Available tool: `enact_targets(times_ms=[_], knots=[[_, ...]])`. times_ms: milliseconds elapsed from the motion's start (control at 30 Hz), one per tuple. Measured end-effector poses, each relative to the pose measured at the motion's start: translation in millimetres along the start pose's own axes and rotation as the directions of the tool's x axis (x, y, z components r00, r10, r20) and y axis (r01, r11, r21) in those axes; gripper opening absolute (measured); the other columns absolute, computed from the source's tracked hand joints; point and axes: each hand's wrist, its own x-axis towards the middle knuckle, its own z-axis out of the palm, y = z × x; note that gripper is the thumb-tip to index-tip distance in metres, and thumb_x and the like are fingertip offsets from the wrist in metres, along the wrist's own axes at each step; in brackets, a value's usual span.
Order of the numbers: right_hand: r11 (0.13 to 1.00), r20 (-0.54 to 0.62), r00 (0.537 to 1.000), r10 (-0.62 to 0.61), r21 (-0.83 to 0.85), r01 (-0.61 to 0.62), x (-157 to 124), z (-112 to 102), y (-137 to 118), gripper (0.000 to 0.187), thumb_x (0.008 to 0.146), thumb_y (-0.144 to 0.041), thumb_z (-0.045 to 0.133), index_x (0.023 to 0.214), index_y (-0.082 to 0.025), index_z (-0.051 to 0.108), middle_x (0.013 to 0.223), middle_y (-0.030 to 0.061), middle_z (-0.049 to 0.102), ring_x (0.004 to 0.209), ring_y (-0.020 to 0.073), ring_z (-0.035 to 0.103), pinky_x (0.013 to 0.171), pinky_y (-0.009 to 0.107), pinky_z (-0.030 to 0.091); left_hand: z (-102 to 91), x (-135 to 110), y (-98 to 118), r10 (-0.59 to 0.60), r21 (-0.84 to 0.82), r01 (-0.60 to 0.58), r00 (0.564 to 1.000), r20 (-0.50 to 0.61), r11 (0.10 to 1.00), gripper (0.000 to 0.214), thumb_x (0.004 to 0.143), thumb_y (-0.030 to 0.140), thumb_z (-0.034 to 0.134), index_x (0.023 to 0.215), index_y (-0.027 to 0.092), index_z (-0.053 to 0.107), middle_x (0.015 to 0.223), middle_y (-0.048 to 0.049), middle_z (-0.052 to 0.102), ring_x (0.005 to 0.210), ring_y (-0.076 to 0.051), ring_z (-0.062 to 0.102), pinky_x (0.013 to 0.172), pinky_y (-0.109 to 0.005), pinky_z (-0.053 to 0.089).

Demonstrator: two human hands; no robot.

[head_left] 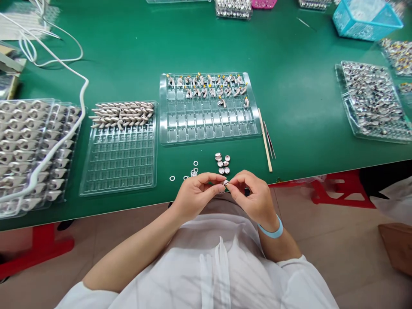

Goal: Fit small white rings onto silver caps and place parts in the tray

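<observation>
My left hand [196, 193] and my right hand [252, 195] meet at the near edge of the green table [128, 51]. Between their pinched fingertips sits a small round white cap [225, 183], gripped from both sides. Just beyond the fingers lies a cluster of similar small caps [222, 163]. A few thin white rings [193, 171] are scattered to the left of them. A blue band is on my right wrist.
A clear tray [209, 124] ahead holds rows of small parts with yellow tips. Another clear tray [119, 163] to the left carries white pointed pieces. Stacked trays [32, 150] sit far left under a white cable [64, 137]. A wooden stick [265, 139] and tweezers lie right of centre; a full tray [373, 101] and blue basket [365, 19] are far right.
</observation>
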Motion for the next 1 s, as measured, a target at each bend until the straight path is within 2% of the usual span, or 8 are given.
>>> enact_targets(times_ms=[267,400,533,667,833,900,1000], knots=[[0.999,0.109,0.993,0.053,0.002,-0.054,4,-9,0,0.004,0.083,-0.022,0.059,0.083,-0.019,0.062,0.078,0.0006,0.063,0.063,0.0099,0.055,0.052,0.022,0.043,-3.0,-1,2,0.014,0.103,-0.022,0.997,0.075,0.994,0.017,0.080,0.023,0.065,0.093,0.018,0.073,0.089,-0.0060,0.074,0.079,-0.018,0.070,0.072,-0.026,0.057],[0.999,0.170,0.985,0.028,-0.030,-0.023,7,-12,2,0.005,0.083,-0.021,0.059,0.082,-0.019,0.063,0.076,0.0005,0.063,0.062,0.0097,0.055,0.051,0.021,0.043,-4.7,-2,-1,0.127,0.191,-0.148,0.985,0.120,0.970,0.019,0.083,0.020,0.061,0.098,0.018,0.073,0.090,-0.0072,0.074,0.079,-0.018,0.069,0.072,-0.028,0.056],[0.996,0.197,0.980,0.013,-0.086,0.004,9,-13,2,0.005,0.083,-0.018,0.058,0.080,-0.019,0.061,0.075,-0.0001,0.062,0.061,0.0095,0.054,0.054,0.022,0.044,-3.9,-4,-5,0.273,0.288,-0.306,0.950,0.151,0.907,0.022,0.085,0.016,0.057,0.100,0.020,0.072,0.084,-0.0061,0.073,0.078,-0.017,0.067,0.071,-0.030,0.054],[0.971,0.225,0.974,-0.018,-0.227,0.070,9,-13,-3,0.007,0.084,-0.016,0.054,0.079,-0.018,0.059,0.075,0.0014,0.061,0.063,0.0113,0.053,0.055,0.023,0.042,-0.9,-5,-7,0.343,0.337,-0.371,0.929,0.141,0.865,0.023,0.086,0.015,0.055,0.101,0.022,0.072,0.091,-0.0067,0.073,0.082,-0.018,0.067,0.072,-0.030,0.054],[0.913,0.257,0.964,-0.064,-0.375,0.160,8,-12,-7,0.012,0.088,-0.016,0.047,0.082,-0.017,0.057,0.078,0.0048,0.060,0.067,0.0140,0.054,0.060,0.027,0.042,1.0,-2,-5,0.287,0.300,-0.316,0.948,0.137,0.900,0.019,0.084,0.017,0.057,0.095,0.020,0.073,0.092,-0.0073,0.073,0.084,-0.018,0.067,0.075,-0.030,0.054],[0.918,0.253,0.962,-0.106,-0.347,0.192,8,-10,-5,0.013,0.090,-0.016,0.045,0.087,-0.017,0.058,0.081,0.0060,0.060,0.072,0.0155,0.056,0.063,0.028,0.044,1.4,-2,-3,0.231,0.262,-0.249,0.968,0.099,0.932,0.017,0.083,0.019,0.059,0.093,0.019,0.073,0.090,-0.0074,0.074,0.081,-0.018,0.068,0.073,-0.029,0.055],[0.955,0.189,0.969,-0.157,-0.220,0.197,7,-7,0,0.012,0.090,-0.016,0.046,0.092,-0.019,0.058,0.084,0.0059,0.061,0.075,0.0159,0.057,0.066,0.029,0.046,3.4,-1,-1,0.113,0.174,-0.112,0.994,0.005,0.978,0.016,0.080,0.022,0.062,0.091,0.016,0.073,0.085,-0.0067,0.074,0.074,-0.018,0.069,0.067,-0.026,0.056]])
